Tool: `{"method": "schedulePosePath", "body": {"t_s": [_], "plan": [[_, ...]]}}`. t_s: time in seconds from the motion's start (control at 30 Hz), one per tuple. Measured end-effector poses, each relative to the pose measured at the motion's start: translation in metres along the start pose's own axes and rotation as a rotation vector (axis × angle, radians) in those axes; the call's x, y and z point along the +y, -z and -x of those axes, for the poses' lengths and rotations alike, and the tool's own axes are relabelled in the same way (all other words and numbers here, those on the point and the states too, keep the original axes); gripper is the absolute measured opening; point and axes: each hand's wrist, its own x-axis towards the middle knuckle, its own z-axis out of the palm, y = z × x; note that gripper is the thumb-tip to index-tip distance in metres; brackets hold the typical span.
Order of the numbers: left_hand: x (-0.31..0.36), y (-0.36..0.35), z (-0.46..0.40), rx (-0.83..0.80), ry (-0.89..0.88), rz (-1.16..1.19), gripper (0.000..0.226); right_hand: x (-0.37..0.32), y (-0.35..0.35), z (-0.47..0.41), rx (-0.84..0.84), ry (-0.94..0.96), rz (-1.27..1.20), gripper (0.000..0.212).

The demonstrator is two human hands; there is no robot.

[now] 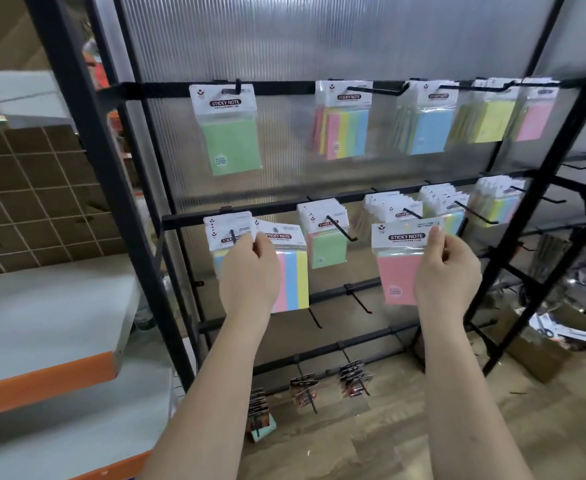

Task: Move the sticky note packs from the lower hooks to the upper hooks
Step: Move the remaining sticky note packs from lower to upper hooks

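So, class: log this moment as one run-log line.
left hand: holds striped pack | right hand: holds pink pack | both packs off hooks | upper rail: not reached

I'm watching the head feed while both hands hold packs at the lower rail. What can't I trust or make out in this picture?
- Head view: the left hand covers the lower half of the striped pack and the hook behind it.
- The right hand hides the pink pack's right edge.
- Small print on every header card is too small to read.
- Upper right packs overlap; their count is unclear.
- Dark carded items near the floor are too small to identify.
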Motion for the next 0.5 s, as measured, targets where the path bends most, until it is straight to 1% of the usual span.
{"method": "schedulePosePath", "body": {"t_s": [0.1,0.27,0.4,0.5], "plan": [[0.015,-0.008,-0.002,0.007,-0.013,0.048,0.04,0.003,0.006,-0.013,0.012,0.024,0.006,0.047],[0.047,-0.034,-0.005,0.044,-0.033,0.05,0.042,0.014,0.014,-0.052,-0.024,0.055,-0.046,0.052],[0.07,-0.061,-0.006,0.075,-0.047,0.1,0.043,0.028,0.016,-0.094,-0.099,0.099,-0.097,0.055],[0.088,-0.08,-0.009,0.123,-0.032,0.191,0.042,0.04,0.018,-0.129,-0.169,0.101,-0.183,0.053]]}}
